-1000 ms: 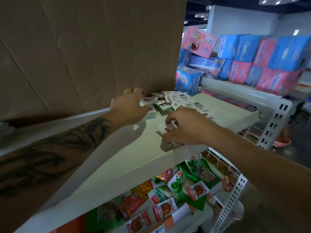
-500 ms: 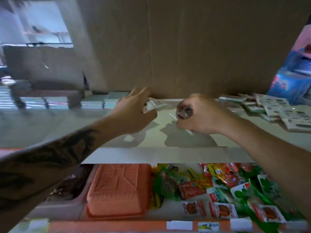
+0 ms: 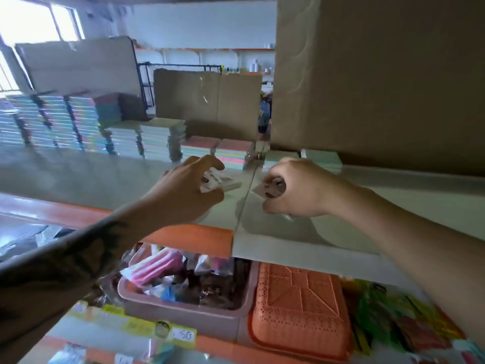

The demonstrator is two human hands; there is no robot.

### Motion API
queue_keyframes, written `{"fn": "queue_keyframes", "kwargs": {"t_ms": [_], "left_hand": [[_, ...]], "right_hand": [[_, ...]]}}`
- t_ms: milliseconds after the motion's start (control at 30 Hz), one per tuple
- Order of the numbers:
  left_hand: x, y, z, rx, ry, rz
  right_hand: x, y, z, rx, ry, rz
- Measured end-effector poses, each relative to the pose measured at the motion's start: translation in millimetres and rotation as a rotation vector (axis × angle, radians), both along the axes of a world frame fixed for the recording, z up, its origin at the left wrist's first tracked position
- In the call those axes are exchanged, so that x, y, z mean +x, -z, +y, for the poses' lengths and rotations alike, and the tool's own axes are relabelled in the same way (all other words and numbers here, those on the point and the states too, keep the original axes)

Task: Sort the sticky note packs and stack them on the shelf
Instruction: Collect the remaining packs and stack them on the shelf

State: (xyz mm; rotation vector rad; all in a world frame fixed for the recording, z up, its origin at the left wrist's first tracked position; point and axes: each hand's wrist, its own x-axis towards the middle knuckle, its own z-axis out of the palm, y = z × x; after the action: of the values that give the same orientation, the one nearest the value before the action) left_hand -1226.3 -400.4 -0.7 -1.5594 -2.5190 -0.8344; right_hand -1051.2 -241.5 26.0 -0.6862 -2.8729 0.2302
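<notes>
Pale shelf (image 3: 393,206); both hands' fingers pinching small packs: left hand (image 3: 183,190), right hand (image 3: 296,190).

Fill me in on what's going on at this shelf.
A person is sorting small sticky note packs at a pale shelf board. The left hand pinches a small white pack, and the right hand grips another pack. Pastel stacks of sticky note packs already line the back, beside a large brown cardboard box.

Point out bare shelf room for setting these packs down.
Bare shelf lies left of the left hand, before the stacked packs. More lies right of the right hand, under the cardboard box. Crowded: the back row and the bin below.
</notes>
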Motion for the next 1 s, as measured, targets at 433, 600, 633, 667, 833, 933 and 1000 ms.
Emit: {"fn": "queue_keyframes", "kwargs": {"t_ms": [433,600,633,667,833,933,1000], "left_hand": [[-79.3,3.7,-18.2,0.044,0.173,-0.028],[-76.0,-2.2,-11.2,0.111,0.218,-0.08],[-75.5,-2.9,-9.6,0.149,0.223,-0.116],[-75.8,-3.2,-7.3,0.195,0.24,-0.169],[-70.8,-7.3,3.0,0.439,0.406,-0.565],[-65.6,-7.4,7.4,0.47,0.387,-0.637],[-63.5,-7.0,11.2,0.469,0.4,-0.71]], "right_hand": [[-72.4,13.9,-37.5,-0.028,-0.062,0.019],[-83.9,27.7,-37.8,0.023,-0.186,0.362],[-82.6,25.8,-36.1,-0.022,-0.17,0.408],[-79.7,22.4,-35.9,-0.072,-0.154,0.445],[-63.4,15.6,-29.5,-0.471,-0.081,0.613],[-57.8,14.4,-29.3,-0.69,-0.04,0.686],[-53.8,14.7,-28.9,-0.759,-0.026,0.712]]}}
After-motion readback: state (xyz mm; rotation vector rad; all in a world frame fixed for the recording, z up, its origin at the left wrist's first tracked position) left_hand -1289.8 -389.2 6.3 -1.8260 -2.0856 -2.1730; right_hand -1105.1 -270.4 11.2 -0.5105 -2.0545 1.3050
